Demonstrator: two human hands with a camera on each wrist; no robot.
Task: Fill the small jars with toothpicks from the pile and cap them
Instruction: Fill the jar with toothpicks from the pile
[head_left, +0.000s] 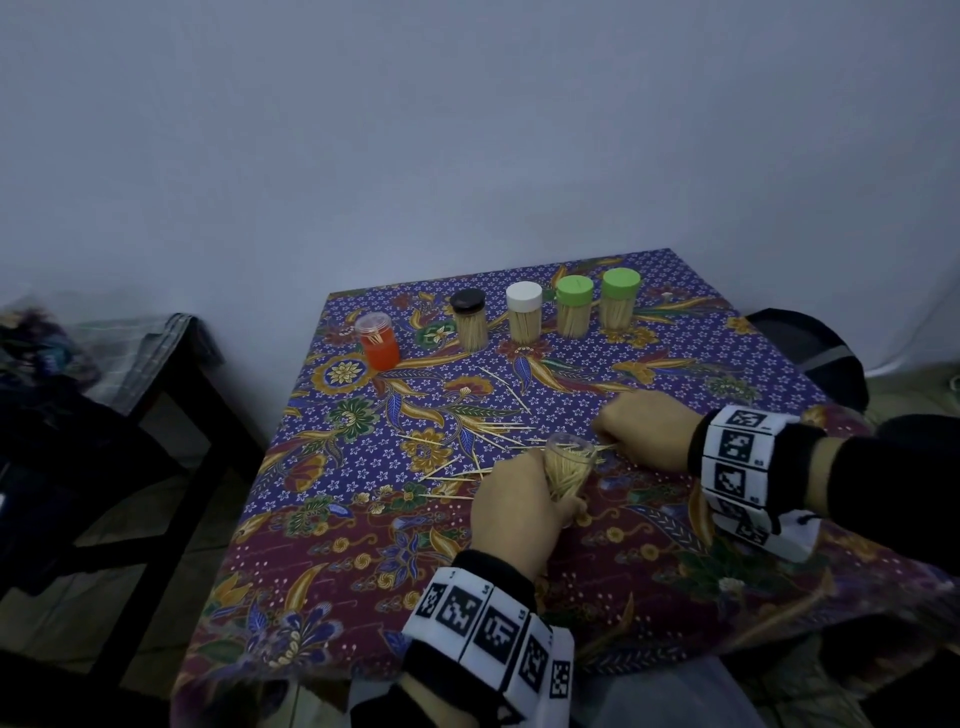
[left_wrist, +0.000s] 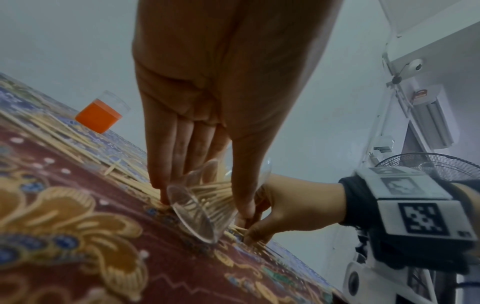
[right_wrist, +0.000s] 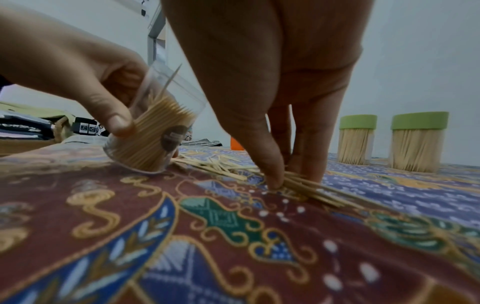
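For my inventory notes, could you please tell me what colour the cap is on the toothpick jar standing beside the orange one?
Black cap, clearest in the head view.

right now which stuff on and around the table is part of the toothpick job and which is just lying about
Part of the job:
- clear jar, tilted, held by left hand
- loose toothpicks, right hand pinching some
- capped jars: black, white, two green
- orange jar

Lying about:
- dark side table
- fan
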